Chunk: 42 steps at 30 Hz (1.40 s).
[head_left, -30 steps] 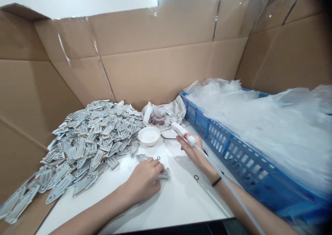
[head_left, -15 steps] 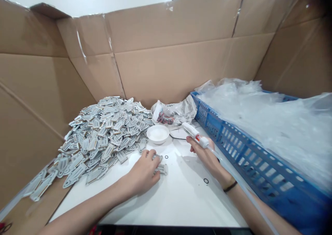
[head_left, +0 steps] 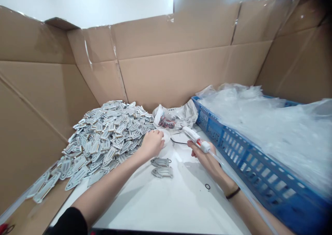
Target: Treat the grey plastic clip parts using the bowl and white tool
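My left hand [head_left: 152, 144] is over the near left side of a small white dish [head_left: 167, 137], its fingers bent and close together. The fingertips are hidden, and what they hold, if anything, cannot be made out. My right hand [head_left: 206, 156] is wrapped round a white pen-like tool [head_left: 193, 135] with a red part and a clear tube [head_left: 227, 171] running back along the forearm. Two flat grey pointed metal pieces with slots lie side by side on the white table: the farther piece [head_left: 159, 162] and the nearer piece [head_left: 163, 172].
A large heap of similar grey pieces [head_left: 103, 134] rises on the left. A blue crate [head_left: 233, 141] of clear plastic bags [head_left: 267, 124] stands right. Crumpled paper [head_left: 185, 114] holds small reddish items [head_left: 167, 121]. A black ring [head_left: 207, 186] lies near my right wrist. Cardboard walls [head_left: 168, 65] surround the table.
My left hand has let go of the grey pieces and moved away from me to the dish, leaving both pieces uncovered. My right hand still holds the tool in nearly the same place.
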{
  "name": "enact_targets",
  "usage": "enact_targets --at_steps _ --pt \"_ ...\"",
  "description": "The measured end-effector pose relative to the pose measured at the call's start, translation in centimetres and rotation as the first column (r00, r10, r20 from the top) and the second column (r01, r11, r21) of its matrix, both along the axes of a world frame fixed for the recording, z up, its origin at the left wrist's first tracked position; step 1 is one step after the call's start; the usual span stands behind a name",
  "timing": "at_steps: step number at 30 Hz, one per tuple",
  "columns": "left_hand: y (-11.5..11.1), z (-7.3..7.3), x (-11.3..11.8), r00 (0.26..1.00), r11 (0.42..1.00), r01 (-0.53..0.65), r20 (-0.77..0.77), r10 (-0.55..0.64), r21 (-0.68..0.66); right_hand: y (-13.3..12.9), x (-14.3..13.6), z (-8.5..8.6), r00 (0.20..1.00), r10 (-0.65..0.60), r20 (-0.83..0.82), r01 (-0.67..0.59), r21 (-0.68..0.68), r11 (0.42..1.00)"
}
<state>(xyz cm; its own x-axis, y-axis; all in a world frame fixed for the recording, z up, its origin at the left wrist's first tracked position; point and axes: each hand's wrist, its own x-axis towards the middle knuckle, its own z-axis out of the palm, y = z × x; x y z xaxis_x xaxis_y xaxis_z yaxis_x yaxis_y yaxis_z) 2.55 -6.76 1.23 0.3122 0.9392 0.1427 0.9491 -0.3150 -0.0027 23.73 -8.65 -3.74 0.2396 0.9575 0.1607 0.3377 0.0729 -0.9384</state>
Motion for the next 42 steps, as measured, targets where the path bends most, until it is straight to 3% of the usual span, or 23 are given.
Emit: enact_targets --at_steps 4,9,16,22,26,29,32,35,39,42 --pt "3.8 -0.4 -0.1 1.0 0.994 -0.02 -0.022 0.018 -0.11 0.1 -0.1 -0.1 1.0 0.013 -0.007 -0.013 0.019 1.0" --pt "5.8 -0.7 -0.2 1.0 0.983 0.008 0.031 -0.003 -0.182 -0.4 -0.4 0.5 1.0 0.028 -0.002 -0.028 0.037 0.999" --pt "5.0 -0.3 -1.1 0.97 0.996 0.071 0.235 -0.055 -0.061 -0.5 -0.4 0.8 0.999 0.032 -0.001 -0.032 0.04 0.999" --pt "2.0 0.1 -2.6 0.892 0.982 0.183 0.429 -0.144 -0.05 -0.4 -0.2 0.6 0.999 0.03 0.025 -0.031 0.035 0.999" --pt "-0.7 -0.3 -3.8 0.816 0.932 0.319 0.55 -0.176 -0.175 -0.4 -0.2 0.7 0.999 0.027 0.02 -0.027 0.016 1.0" --pt "-2.1 -1.4 -4.3 0.754 0.918 0.319 0.65 -0.095 -0.235 -0.3 -0.2 0.6 0.999 0.032 0.019 -0.033 0.038 0.999" --pt "-2.9 -2.6 -4.3 0.558 0.857 0.387 0.826 0.077 -0.34 -0.5 -0.3 0.6 0.998 0.032 0.045 -0.035 0.06 0.998" --pt "-3.2 -3.5 -3.9 0.359 0.794 0.472 0.906 0.224 -0.384 -0.7 -0.3 0.8 0.998 0.016 0.053 -0.019 0.048 0.999" --pt "-3.7 -3.7 -3.5 0.334 0.747 0.513 0.9 0.281 -0.423 -0.7 -0.3 0.8 0.998 0.002 0.066 -0.004 0.022 1.0" --pt "-4.1 -3.5 -3.2 0.275 0.775 0.5 0.919 0.281 -0.387 -0.6 -0.2 0.6 0.998 0.001 0.063 -0.002 0.016 1.0"
